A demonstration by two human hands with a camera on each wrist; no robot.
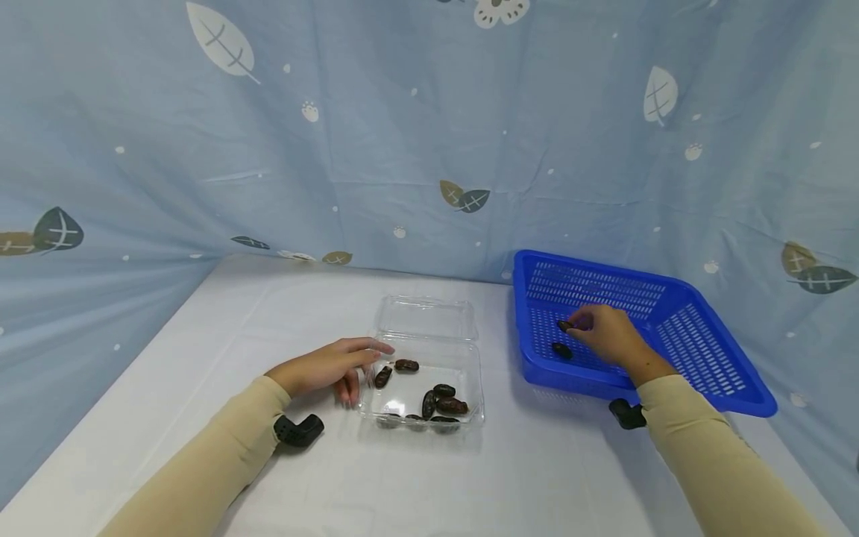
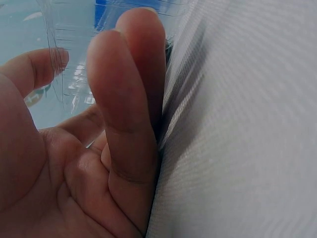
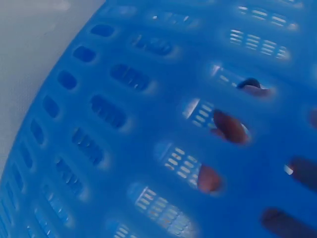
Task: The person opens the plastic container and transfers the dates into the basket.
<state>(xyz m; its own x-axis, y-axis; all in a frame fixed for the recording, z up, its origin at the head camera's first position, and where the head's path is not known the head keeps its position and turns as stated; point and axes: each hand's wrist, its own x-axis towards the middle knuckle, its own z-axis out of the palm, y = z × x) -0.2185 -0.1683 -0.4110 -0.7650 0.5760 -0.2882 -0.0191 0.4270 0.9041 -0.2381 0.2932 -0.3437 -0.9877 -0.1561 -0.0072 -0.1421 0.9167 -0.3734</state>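
Observation:
Inside the blue basket (image 1: 698,298), my right hand (image 1: 607,333) pinches a dark date (image 1: 565,326) between thumb and fingertips. Just below it, a second date (image 1: 561,350) lies on the basket floor. To the left stands a clear plastic clamshell box (image 1: 473,373), lid folded back, with several brown dates (image 1: 452,406) in it. My left hand (image 1: 335,365) rests against the box's left side, its upper fingers over the rim and the lower ones outside, by the table. The left wrist view shows the palm and loosely bent fingers (image 2: 121,89) beside the clear plastic.
White cloth covers the table (image 1: 416,485). A blue leaf-patterned curtain (image 1: 403,134) hangs behind and at both sides. In the right wrist view, the slotted basket wall blocks most of the right hand; only bits of fingers (image 3: 230,127) show through the slots.

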